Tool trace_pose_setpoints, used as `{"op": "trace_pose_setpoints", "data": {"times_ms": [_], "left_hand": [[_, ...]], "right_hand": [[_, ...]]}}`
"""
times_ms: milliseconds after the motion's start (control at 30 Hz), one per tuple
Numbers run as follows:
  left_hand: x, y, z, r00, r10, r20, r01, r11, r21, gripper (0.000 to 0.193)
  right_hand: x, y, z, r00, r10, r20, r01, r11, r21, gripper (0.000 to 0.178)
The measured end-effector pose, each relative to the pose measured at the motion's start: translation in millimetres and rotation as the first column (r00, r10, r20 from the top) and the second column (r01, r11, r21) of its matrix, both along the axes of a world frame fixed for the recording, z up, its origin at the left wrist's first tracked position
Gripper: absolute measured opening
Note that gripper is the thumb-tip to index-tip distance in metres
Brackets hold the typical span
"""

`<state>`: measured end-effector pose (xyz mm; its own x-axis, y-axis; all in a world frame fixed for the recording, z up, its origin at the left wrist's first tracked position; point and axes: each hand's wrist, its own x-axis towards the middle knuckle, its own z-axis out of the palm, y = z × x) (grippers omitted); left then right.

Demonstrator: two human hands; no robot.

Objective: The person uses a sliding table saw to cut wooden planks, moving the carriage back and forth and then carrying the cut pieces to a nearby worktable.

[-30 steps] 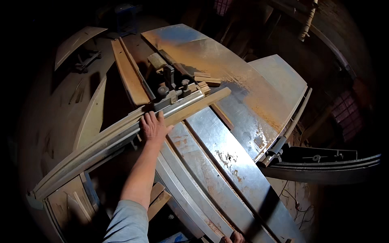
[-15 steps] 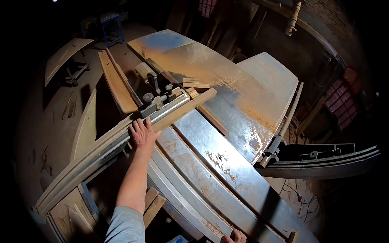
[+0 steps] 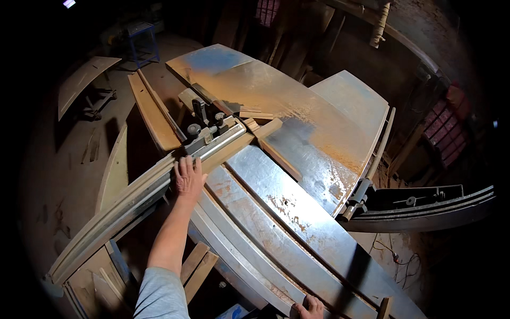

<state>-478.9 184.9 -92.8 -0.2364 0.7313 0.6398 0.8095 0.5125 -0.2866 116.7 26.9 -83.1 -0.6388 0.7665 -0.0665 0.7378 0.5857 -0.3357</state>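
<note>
A long wooden strip (image 3: 228,151) lies along the metal fence (image 3: 226,139) on the sliding table of a saw. Across it, near its far end, shows a narrow dark gap, with a short wooden end piece (image 3: 270,128) beyond. My left hand (image 3: 188,178) grips the strip's near end against the fence, fingers over the top and thumb on the near side. At the lower edge, my right hand (image 3: 309,307) is curled on the rim of the metal saw table (image 3: 289,202); part of it is cut off by the picture. The blade cannot be made out.
Small wooden offcuts (image 3: 256,113) lie beyond the fence, with sawdust across the far tabletop (image 3: 297,109). A black clamp stop (image 3: 201,130) sits on the fence. Two boards (image 3: 199,268) stand below my left forearm. A cable (image 3: 398,260) lies on the floor at right.
A dark gap now parts the strip's far end piece from the rest, where it looked continuous before. My left hand stays on the strip; more of my right hand shows.
</note>
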Motion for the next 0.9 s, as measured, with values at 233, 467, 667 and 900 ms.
{"op": "trace_pose_setpoints", "data": {"times_ms": [233, 467, 667, 900], "left_hand": [[22.3, -2.9, -15.3, 0.984, 0.089, 0.154, -0.075, 0.993, -0.093, 0.016], [26.1, 1.3, 16.6, 0.838, 0.237, 0.492, -0.150, 0.966, -0.210, 0.019], [17.5, -40.5, 51.2, 0.594, 0.267, 0.759, -0.076, 0.958, -0.277, 0.039], [104.3, -84.7, 109.5, -0.342, -0.130, 0.931, 0.128, 0.975, 0.184, 0.025]], "right_hand": [[-0.2, 2.5, -2.1, 1.000, 0.008, -0.020, -0.008, 1.000, 0.001, 0.074], [2.5, 1.0, -3.8, 0.997, 0.018, -0.072, -0.016, 1.000, 0.026, 0.073], [-9.4, 8.5, 3.3, 0.996, 0.085, -0.040, -0.081, 0.994, 0.079, 0.061], [8.3, 5.4, 7.8, 0.992, 0.042, -0.116, -0.045, 0.999, -0.022, 0.054]]}}
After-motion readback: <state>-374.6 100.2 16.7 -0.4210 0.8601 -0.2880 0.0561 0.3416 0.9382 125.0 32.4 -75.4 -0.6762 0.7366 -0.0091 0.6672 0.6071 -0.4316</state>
